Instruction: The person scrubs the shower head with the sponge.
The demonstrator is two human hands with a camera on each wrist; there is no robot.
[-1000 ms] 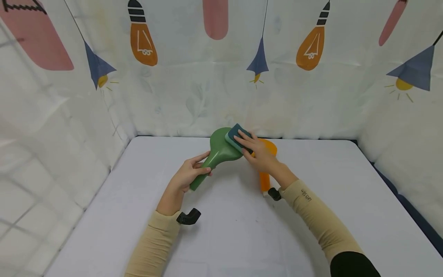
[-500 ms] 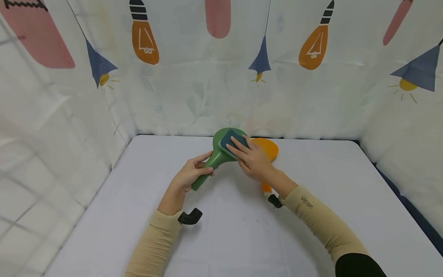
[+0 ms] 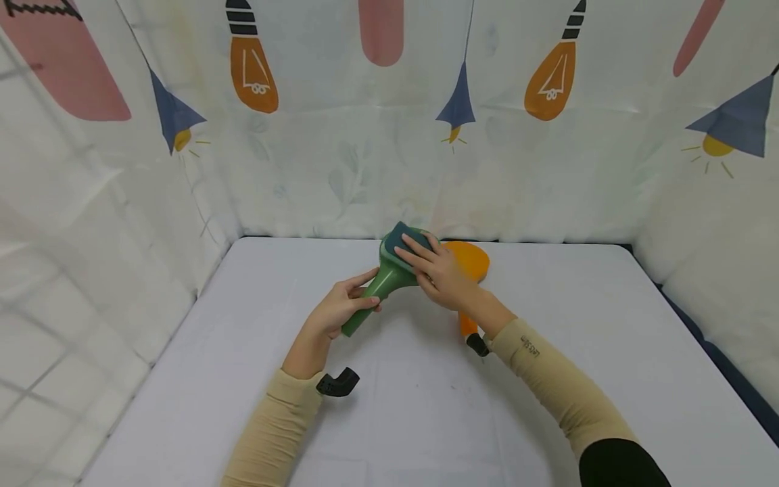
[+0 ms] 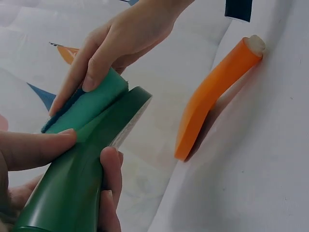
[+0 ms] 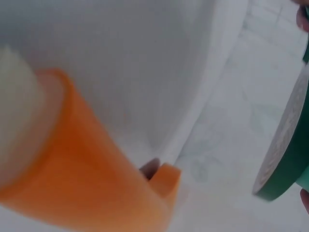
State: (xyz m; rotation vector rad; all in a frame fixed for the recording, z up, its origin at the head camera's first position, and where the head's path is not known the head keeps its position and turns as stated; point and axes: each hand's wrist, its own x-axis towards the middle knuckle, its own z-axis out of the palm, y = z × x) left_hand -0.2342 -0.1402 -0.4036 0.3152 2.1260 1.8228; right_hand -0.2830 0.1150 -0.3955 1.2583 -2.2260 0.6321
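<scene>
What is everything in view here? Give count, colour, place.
table: 1, white, foreground
green paddle: 1, green, above the table
sponge: 1, teal and dark blue, on the green paddle's head
orange paddle: 1, orange, pale-ended, on the table
patterned cloth: count unclear, whitish with printed bulbs and lamps, behind the table
dark strip: 1, navy, beyond the table's right edge
wrist devices: 2, black, one per wrist
sleeves: 2, tan, both forearms
black fabric: 1, black, right arm
left hand: 1, bare, gripping the green paddle
right hand: 1, bare, holding the sponge
</scene>
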